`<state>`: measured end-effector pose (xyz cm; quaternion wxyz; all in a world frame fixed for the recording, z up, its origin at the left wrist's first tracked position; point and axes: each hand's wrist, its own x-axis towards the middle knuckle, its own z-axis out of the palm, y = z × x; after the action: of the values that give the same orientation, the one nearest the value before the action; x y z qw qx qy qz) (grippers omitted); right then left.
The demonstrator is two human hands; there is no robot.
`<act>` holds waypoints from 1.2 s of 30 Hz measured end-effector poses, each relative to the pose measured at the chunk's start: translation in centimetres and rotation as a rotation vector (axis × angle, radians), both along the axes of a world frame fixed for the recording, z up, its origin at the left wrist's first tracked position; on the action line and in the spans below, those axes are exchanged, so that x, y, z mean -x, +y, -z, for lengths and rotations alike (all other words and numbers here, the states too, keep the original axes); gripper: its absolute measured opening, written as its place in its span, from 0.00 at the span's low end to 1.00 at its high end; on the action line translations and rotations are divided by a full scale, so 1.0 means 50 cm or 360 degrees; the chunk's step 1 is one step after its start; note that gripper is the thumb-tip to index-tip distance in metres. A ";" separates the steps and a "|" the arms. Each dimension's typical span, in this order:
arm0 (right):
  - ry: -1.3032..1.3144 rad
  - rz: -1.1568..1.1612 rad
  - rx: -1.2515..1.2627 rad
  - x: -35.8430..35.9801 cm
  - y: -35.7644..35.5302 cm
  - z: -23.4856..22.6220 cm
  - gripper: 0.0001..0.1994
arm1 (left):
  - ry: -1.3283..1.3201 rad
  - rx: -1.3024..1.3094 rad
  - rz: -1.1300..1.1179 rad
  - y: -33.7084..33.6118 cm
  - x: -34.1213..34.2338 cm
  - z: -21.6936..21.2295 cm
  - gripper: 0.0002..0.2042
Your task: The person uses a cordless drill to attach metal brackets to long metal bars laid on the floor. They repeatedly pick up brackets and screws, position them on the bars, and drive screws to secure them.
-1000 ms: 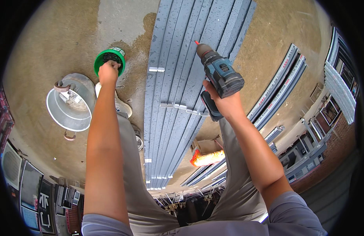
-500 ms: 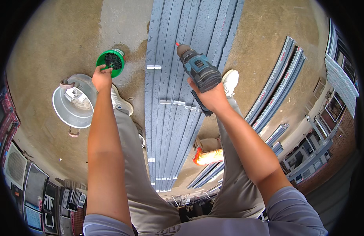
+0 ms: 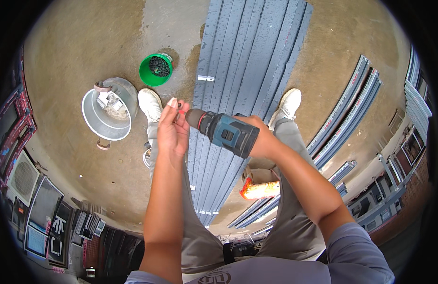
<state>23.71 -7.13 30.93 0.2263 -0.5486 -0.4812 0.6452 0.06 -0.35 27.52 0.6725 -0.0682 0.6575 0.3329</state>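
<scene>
My right hand (image 3: 262, 137) grips a blue and black cordless drill (image 3: 227, 135) with its nose turned to the left. My left hand (image 3: 172, 130) is raised at the drill's red-tipped bit, thumb and fingers pinched around a small dark screw (image 3: 179, 105). The fingers partly hide the screw, and I cannot tell whether the bit touches it. Beneath the drill lie long grey metal profiles (image 3: 247, 52), side by side and dotted with water drops. A green bucket (image 3: 144, 72) with small dark pieces in it stands beyond my left hand.
A metal pot (image 3: 90, 120) with two handles and white scraps inside stands at left. My white shoes (image 3: 150, 104) flank the profiles. More profiles (image 3: 344, 109) lie on the floor at right. An orange and white bag (image 3: 259, 190) lies near my right leg.
My left hand has left the green bucket and come right to the drill's tip. The drill has swung from pointing forward to pointing left. The view has shifted left.
</scene>
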 end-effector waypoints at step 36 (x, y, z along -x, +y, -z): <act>-0.0323 -0.0062 0.0162 0.009 0.050 0.021 0.17 | -0.0312 0.0068 0.0336 0.063 0.031 0.026 0.22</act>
<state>23.24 -4.61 29.88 0.1358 -0.6126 -0.4788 0.6140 -1.50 2.79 26.24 0.7633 -0.0452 0.5989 0.2380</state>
